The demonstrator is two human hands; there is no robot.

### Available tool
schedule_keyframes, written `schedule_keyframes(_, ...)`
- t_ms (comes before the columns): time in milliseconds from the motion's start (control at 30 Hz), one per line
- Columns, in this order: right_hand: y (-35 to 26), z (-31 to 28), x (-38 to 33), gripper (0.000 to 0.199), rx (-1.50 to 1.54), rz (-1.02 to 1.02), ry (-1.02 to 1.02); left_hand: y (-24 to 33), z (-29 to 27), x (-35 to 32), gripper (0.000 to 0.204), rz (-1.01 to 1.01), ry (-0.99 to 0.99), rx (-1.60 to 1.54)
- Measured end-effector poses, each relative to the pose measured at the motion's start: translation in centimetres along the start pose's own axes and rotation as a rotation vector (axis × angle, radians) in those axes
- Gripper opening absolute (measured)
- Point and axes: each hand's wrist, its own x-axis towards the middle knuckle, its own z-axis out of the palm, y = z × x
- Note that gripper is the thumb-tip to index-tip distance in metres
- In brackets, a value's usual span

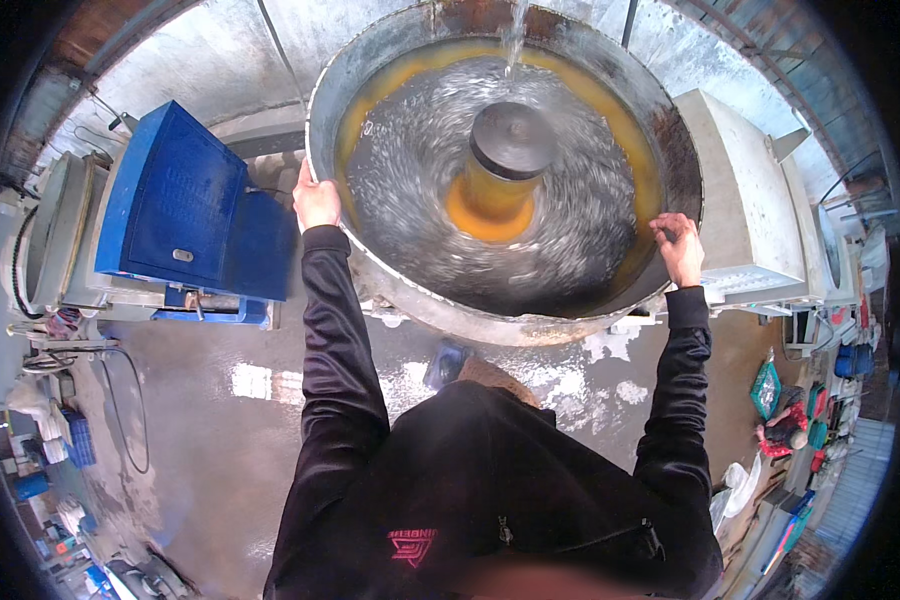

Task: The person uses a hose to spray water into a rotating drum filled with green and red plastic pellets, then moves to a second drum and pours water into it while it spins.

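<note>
In front of me stands a large round metal tub point(505, 330) with a worn rim. Many small shiny metal pieces point(410, 140) swirl in it, blurred by motion, around a central column point(513, 140) with a dark cap and yellow-orange lower part. At the far side, a water stream point(515, 40) falls into the tub. My left hand point(317, 202) grips the tub's left rim, one finger reaching along the outside. Over the right rim, my right hand point(678, 248) has its fingers curled together just inside the wall; whether they hold something cannot be made out.
A blue metal cabinet point(175, 200) stands left of the tub, and a pale box-shaped housing point(745, 200) stands on its right. The concrete floor point(200, 400) looks wet. A hose point(142, 420) lies at left. Farther right, a person in red point(785, 430) is beside a green basket point(766, 388).
</note>
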Motion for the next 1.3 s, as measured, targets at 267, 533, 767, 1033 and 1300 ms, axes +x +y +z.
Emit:
schedule_keyframes(267,0.0,0.1,-0.3,0.015,-0.059,-0.077,0.051,-0.5,0.0,0.7,0.056,0.011,-0.022,0.053)
schedule_keyframes(533,-0.6,-0.7,-0.1,0.047,0.043,0.050,0.069,-2.2,0.0,2.3,0.056,0.021,-0.095,-0.017)
schedule_keyframes(767,-1.0,-0.7,-0.3,0.068,0.346,0.088,0.250,-3.2,-0.1,3.1,0.054,0.044,-0.089,-0.011)
schedule_keyframes(1033,-1.0,-0.7,-0.4,0.069,0.425,0.129,0.226,-3.4,-0.3,3.4,0.057,-0.018,-0.094,0.063)
schedule_keyframes(1300,-1.2,-0.7,-0.4,0.075,0.279,0.091,0.197,-3.2,-0.2,3.0,0.060,-0.038,-0.088,0.054)
